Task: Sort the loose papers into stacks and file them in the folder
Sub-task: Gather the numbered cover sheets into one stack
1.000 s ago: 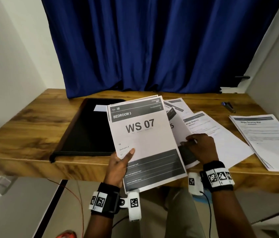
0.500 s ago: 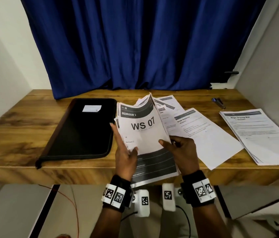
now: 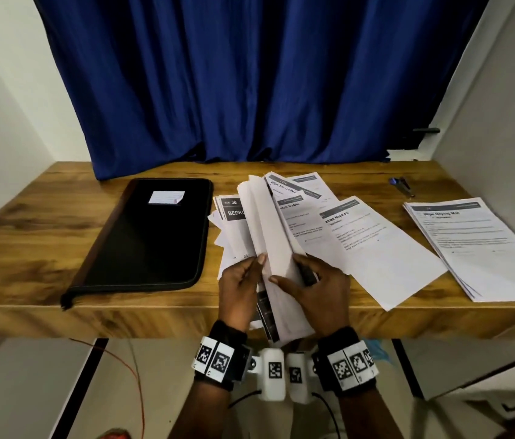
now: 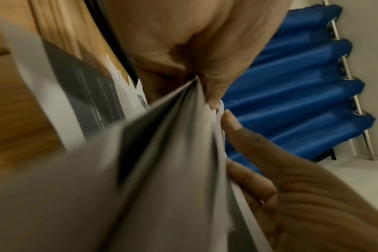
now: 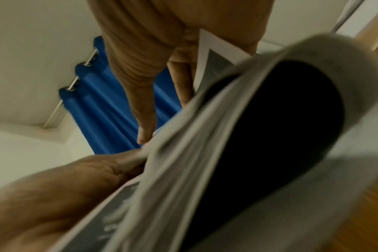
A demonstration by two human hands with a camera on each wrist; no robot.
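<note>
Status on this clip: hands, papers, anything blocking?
Both hands, left and right, grip the sheaf upright at the desk edge. Folder closed. Loose sheets right. Nothing blocking.

One folder (image 3: 145,236), perhaps three paper groups (image 3: 484,245).

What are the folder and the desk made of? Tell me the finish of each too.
The folder: seemingly black fabric or faux leather, matte, with a piped seam round its edge and a white label on top. The desk: wood or a wood-look laminate, judging by its brown grain with dark streaks and slight sheen; the pictures cannot settle which.
</note>
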